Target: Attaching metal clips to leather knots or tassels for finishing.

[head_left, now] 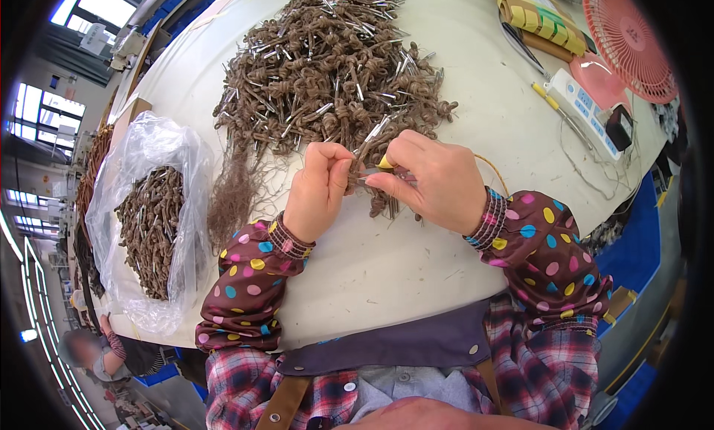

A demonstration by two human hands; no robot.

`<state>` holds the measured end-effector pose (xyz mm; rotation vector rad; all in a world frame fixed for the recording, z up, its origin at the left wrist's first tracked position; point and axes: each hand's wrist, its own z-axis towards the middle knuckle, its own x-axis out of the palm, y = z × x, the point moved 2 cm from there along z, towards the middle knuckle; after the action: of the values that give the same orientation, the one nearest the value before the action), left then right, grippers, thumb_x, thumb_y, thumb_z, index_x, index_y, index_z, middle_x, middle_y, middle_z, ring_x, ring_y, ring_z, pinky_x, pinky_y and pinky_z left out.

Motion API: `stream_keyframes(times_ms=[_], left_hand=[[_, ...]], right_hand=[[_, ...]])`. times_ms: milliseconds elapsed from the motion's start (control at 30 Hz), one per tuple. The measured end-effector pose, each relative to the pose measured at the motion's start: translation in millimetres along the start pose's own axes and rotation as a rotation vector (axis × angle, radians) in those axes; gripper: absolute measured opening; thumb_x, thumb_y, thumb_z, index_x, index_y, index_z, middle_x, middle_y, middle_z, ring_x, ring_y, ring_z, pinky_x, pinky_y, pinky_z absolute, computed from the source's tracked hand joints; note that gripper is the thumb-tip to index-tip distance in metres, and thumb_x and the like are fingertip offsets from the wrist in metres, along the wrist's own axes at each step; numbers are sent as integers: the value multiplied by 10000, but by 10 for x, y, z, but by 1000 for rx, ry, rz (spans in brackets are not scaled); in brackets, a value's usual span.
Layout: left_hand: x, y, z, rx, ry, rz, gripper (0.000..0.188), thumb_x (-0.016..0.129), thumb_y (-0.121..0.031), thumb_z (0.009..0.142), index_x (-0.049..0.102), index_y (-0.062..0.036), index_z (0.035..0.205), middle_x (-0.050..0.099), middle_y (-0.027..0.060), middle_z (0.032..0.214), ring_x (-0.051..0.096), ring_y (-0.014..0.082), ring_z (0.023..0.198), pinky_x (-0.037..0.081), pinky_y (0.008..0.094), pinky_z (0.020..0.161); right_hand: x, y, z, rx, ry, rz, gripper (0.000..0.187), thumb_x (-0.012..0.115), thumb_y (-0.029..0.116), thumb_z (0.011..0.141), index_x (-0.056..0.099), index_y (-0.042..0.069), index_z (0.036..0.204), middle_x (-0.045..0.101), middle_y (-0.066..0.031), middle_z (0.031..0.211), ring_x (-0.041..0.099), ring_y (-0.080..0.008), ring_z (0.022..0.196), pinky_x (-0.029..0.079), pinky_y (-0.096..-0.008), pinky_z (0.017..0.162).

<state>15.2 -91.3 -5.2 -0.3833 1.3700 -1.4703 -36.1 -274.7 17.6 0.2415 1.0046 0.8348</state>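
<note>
My left hand [320,185] is closed in a pinch on a brown knotted cord [355,179] at the near edge of a big pile. Close beside it, my right hand [442,179] is closed around a small tool with a yellow part [385,162] and a short metal blade, which looks like thread snips. Its tip meets the cord between my fingertips; most of the tool is hidden in my palm. The pile of brown knotted cords [320,66] with silvery metal ends rises just beyond both hands. Loose brown fibres [236,199] lie left of my left hand.
At left, a clear plastic bag [190,162] holds more knotted cords. At right are a white power strip [584,110] with a black plug, a yellow-handled tool [547,97], a pink fan [628,36] and a taped cardboard piece [541,17]. Another person [93,352] is at far left.
</note>
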Motion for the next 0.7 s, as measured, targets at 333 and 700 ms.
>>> stream_keyframes(times_ms=[333,700], left_hand=[[17,-25,-11,122,-11,243,100,509,-66,953,452,-17,1019,554,72,671,564,173,531,445,283,494],[6,-63,-23,43,24,137,115,463,-104,982,407,-14,1026,557,67,725,568,148,563,456,266,514]], right_hand=[[32,21,-3,-102,-37,-141,303,699,314,790,505,90,724,469,-48,697,538,-220,555,412,-333,476],[33,10,-6,-68,-30,-70,303,719,304,773,518,80,735,480,-52,697,528,-229,548,407,-337,476]])
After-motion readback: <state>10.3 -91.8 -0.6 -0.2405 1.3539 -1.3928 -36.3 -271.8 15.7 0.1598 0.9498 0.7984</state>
